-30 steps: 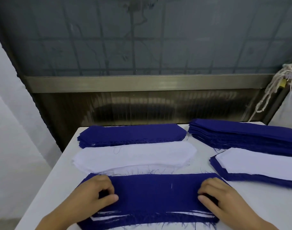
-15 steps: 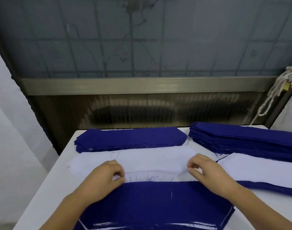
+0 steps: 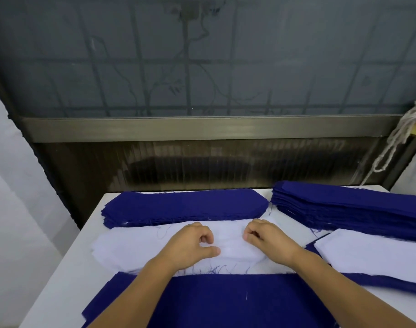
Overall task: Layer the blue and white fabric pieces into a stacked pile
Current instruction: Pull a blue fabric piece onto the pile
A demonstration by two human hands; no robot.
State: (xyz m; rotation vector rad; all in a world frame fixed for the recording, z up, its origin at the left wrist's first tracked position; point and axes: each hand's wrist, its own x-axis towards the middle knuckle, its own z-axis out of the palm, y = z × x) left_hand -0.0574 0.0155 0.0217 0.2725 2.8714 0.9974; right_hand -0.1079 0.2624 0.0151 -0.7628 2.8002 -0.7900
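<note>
Fingers [image 3: 203, 238] of the left hand [image 3: 190, 245] are curled inward with the thumb stretched out flat, and they rest on the top sheet of the white fabric pile [image 3: 136, 247]; the right hand [image 3: 266, 240] sits close beside it with its fingers likewise bent down onto the same sheet. Whether either hand actually pinches the cloth or only presses on it is hard to tell from this angle, though the sheet wrinkles slightly between them. That white pile lies across the middle of the white table [image 3: 60, 292]. Just behind it, touching its far edge, lies a flat blue fabric pile [image 3: 185, 207]. Nearest the person, under both forearms, sits the layered blue stack [image 3: 225, 301], with loose threads fraying along its far edge. To the right stands a taller blue stack [image 3: 348, 209], and in front of that a white piece [image 3: 372, 256] rests on a blue one. Pale cord [image 3: 391, 143] hangs at the far right.
</note>
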